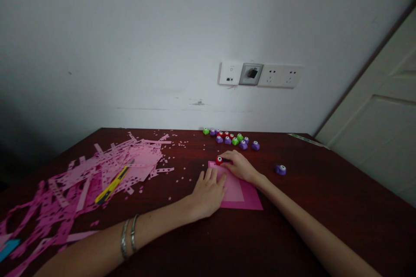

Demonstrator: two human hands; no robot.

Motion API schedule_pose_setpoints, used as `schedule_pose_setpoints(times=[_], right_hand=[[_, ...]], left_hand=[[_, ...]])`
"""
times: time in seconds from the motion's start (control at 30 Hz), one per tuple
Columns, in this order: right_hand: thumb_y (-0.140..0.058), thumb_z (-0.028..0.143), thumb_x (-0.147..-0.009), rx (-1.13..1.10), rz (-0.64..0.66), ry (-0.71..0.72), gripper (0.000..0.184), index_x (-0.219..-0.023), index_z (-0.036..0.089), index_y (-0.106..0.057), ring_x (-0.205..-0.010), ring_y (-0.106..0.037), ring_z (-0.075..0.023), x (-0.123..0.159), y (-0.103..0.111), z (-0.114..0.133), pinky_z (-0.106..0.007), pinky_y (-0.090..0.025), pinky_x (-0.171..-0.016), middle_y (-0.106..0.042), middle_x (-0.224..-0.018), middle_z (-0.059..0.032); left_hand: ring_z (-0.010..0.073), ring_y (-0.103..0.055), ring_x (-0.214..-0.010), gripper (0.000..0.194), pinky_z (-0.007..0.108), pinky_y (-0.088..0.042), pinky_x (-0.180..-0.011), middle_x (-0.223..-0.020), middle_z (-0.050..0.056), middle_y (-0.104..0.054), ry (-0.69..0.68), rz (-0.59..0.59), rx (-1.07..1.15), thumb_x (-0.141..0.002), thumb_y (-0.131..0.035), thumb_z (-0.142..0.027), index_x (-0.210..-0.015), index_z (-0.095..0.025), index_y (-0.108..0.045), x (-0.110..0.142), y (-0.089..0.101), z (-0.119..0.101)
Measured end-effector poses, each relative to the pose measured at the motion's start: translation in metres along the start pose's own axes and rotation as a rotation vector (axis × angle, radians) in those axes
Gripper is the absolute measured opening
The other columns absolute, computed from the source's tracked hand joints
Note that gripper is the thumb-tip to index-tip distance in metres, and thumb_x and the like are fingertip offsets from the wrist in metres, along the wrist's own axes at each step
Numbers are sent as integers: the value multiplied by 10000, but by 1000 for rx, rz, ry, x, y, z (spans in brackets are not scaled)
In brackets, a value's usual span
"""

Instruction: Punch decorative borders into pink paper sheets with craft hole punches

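Two layered sheets lie on the dark table, a light pink sheet (234, 190) over a larger magenta sheet (253, 199). My left hand (209, 192) rests flat on their left side with its fingers spread. At the sheets' far left corner sits a red craft punch (219, 161) with a round white-and-dark top. My right hand (238, 165) has its thumb and fingers closed around the right side of that punch. The paper under the punch is hidden.
Pink paper strips and scraps (130, 160) cover the table's left, with a yellow utility knife (112, 184) on them. Several purple, green and red punches (227, 140) stand near the wall. A purple punch (280, 170) lies right of my right hand. A blue object (9, 249) shows at the left edge.
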State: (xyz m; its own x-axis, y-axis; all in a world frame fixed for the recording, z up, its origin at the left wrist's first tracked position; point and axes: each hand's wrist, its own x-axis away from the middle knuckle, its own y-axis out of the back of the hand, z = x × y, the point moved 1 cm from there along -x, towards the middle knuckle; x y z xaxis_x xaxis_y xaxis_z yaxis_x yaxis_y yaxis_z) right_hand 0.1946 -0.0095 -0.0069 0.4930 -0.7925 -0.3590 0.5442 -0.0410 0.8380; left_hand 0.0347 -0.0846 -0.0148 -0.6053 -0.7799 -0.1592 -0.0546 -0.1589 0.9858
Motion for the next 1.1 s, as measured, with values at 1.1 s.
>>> schedule_pose_setpoints(times=[1.1], right_hand=[[-539, 167, -821, 162, -29, 63, 202, -1008, 182, -614, -875, -507, -200, 2, -4, -1, -335, -389, -780, -634, -1007, -64]], left_hand=[[350, -269, -1271, 460, 510, -257, -977, -1374, 214, -321, -10, 56, 95, -922, -231, -313, -1321, -117, -349, -2, -6, 1]])
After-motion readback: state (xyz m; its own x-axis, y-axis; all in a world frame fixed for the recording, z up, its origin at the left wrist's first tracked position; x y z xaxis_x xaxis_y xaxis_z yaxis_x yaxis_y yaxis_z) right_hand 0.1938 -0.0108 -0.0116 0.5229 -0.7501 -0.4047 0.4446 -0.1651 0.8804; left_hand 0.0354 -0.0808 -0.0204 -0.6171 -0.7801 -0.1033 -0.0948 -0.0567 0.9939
